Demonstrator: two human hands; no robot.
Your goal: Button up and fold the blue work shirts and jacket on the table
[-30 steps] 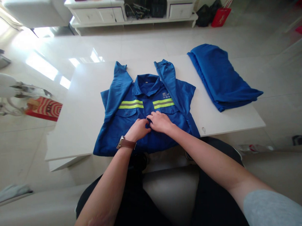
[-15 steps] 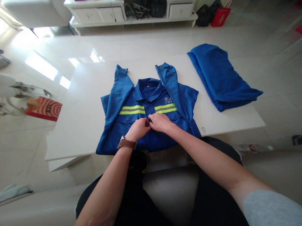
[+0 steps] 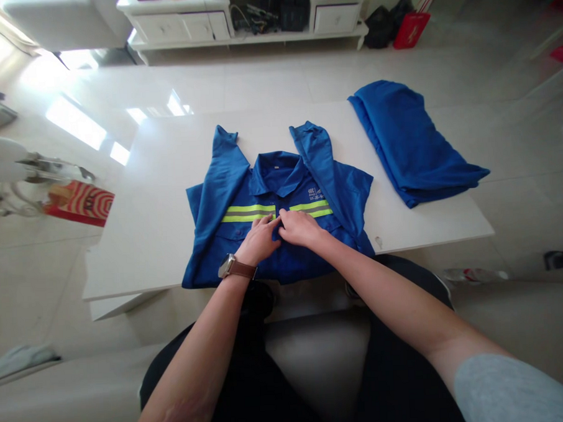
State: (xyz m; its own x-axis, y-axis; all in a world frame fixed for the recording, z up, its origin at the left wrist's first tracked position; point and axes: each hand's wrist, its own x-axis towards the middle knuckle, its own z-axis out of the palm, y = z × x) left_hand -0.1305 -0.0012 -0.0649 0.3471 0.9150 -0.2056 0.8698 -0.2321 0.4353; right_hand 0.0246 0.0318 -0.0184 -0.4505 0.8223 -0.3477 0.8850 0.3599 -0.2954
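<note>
Watching from my end, I have a blue jacket (image 3: 280, 189) lying front up at the near edge of a white table (image 3: 132, 211), its sleeves (image 3: 221, 170) doubled over the chest. The left hand (image 3: 259, 240), wearing a wristwatch (image 3: 226, 265), and the right hand (image 3: 301, 227) come together at the middle of the front, fingertips meeting by the yellow stripes (image 3: 237, 210). I cannot tell whether they pinch any cloth. A flap (image 3: 232, 232) covers the chest pocket beside the left hand. To the right, well apart from both hands, a folded blue garment (image 3: 402, 143) rests on the table.

Beyond, I see a white cabinet (image 3: 180, 29) with its drawers shut; its open shelf (image 3: 274, 36) holds dark items and cables (too small for me to name). Next to it stand a black bag (image 3: 379, 32) and a red bag (image 3: 411, 31), their contents hidden from me. A red striped paper bag (image 3: 83, 206) sits left of the table, and a clear bottle (image 3: 475, 276) lies to the right.
</note>
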